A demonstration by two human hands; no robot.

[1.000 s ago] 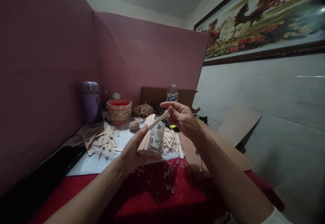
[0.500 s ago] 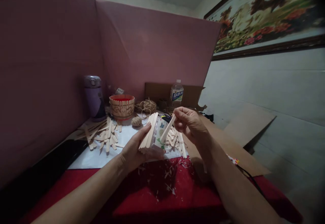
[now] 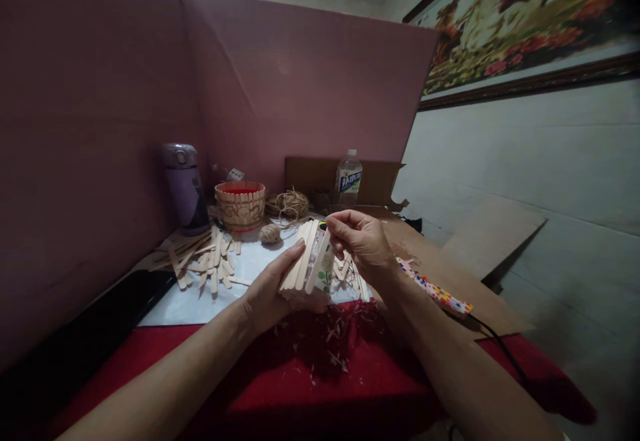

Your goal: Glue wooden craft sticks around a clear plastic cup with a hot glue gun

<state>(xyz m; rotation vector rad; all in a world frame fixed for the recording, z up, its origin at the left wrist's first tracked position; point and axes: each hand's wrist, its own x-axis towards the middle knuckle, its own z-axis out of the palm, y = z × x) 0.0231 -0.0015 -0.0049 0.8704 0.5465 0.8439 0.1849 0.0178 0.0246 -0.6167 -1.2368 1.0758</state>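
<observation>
Grip notes: light load, thin walls, fine pinch

Clear, thin-walled plastic container w/ a leaf-printed label sits tilted in the L hand, above the red cloth. L hand is part-closed around it: thumb up on the row of pale, flat wooden sticks along its side, fingers mostly hidden underneath.

R hand has thumb + index nearly shut on the top end of a single pale wooden stick, slanting down along the label next to the row. Gap to the row is wider up top; can't tell if the low end touches plastic.

Handling, judged by eye: container prob. v. light, walls slick and apt to dent if squeezed hard, so best cradled from below w/ a soft thumb on the stick side. Stick is light, fairly stiff, thin enough to snap if bent; end pinch is OK but lets it swivel, so approx. mid-length gives better control.

Nearby: loose stick pile on the white sheet, small tan twine ball, stick-clad round pot w/ red interior, and floral-patterned item w/ black cord by the R forearm.
</observation>
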